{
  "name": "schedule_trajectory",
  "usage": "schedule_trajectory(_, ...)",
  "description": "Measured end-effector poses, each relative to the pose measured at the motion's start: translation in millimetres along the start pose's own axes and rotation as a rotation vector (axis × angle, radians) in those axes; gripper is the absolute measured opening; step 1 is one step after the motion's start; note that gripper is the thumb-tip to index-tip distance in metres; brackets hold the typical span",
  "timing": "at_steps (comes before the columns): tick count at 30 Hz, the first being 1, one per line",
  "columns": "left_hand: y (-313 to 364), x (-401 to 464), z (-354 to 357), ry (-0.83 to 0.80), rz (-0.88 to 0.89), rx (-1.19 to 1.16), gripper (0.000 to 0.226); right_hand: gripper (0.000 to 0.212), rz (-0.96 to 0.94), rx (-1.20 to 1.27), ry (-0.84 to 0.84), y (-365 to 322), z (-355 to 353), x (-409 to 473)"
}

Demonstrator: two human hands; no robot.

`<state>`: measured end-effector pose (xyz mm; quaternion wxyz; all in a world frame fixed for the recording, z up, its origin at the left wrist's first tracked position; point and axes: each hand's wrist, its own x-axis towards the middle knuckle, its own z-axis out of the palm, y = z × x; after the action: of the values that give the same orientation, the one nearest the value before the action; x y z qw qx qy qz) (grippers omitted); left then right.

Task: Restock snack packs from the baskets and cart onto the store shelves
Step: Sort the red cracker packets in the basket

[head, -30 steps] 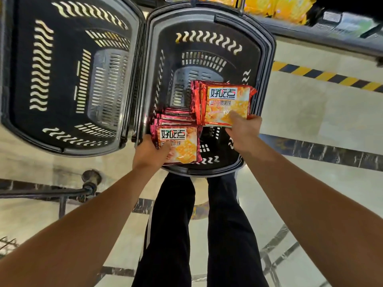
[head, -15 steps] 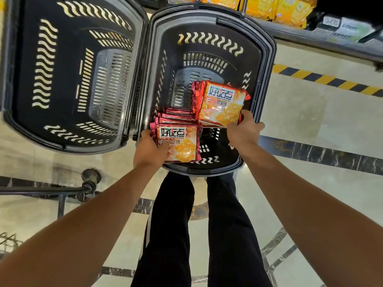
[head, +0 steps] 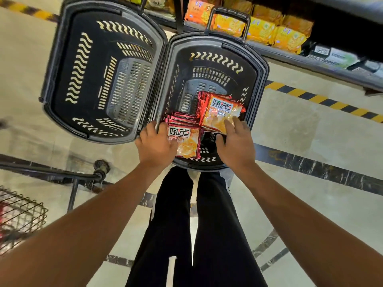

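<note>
The right hand (head: 236, 146) reaches into the right-hand basket (head: 260, 59), its fingers (head: 229, 126) laid fairly straight over the near edge of a stack of red-and-orange cracker packs (head: 220, 113); whether the thumb is hooked beneath that stack cannot be told. The stack lies tilted against the basket's right wall, raised above the packs next to it, which suggests it is being gathered as one bundle rather than pack by pack. The left hand (head: 156, 145) is at the basket's near-left corner, thumb over the face of a second bundle of the same packs (head: 184, 141) and fingers apparently behind it, so the bundle looks pinched between them. Further packs (head: 182, 119) stand on edge just behind that bundle, inside the basket. The left-hand basket (head: 99, 79) touches this basket's left rim and holds nothing visible. Beyond the basket's far rim, yellow snack bags (head: 263, 30) line the store shelf (head: 310, 63), the likely destination once both bundles are lifted out.
</note>
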<state>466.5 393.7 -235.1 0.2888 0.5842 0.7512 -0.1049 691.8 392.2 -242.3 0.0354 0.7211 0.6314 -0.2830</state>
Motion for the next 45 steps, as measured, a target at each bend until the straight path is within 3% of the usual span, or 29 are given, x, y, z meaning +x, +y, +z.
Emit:
schedule_trajectory(5, 21, -52, -52, 0.052, 0.059, 0.061, 0.057, 0.061, -0.171, -0.106, -0.062, -27, -58, -35)
schedule_trajectory(11, 35, -125, -112, 0.163, 0.002, 0.008, 0.055, 0.066, -0.322, -0.116, -0.075, -52, -138, -80)
schedule_trajectory(23, 8, -263, -182, 0.446, -0.398, -0.164, 0.065, 0.067, -0.821, -0.362, -0.121, -158, -225, -142)
schedule_trajectory(30, -47, -332, -201, 0.583, -0.611, -0.263, 0.067, 0.065, -1.093, -0.429, -0.115, -228, -216, -182)
schedule_trajectory(35, -98, -387, -189, 0.604, -0.761, -0.365, 0.065, 0.082, -1.181, -0.472, -0.172, -281, -191, -235)
schedule_trajectory(45, -236, -481, -142, 0.6, -0.898, -0.417, 0.072, 0.072, -1.258, -0.491, -0.243, -369, -94, -345)
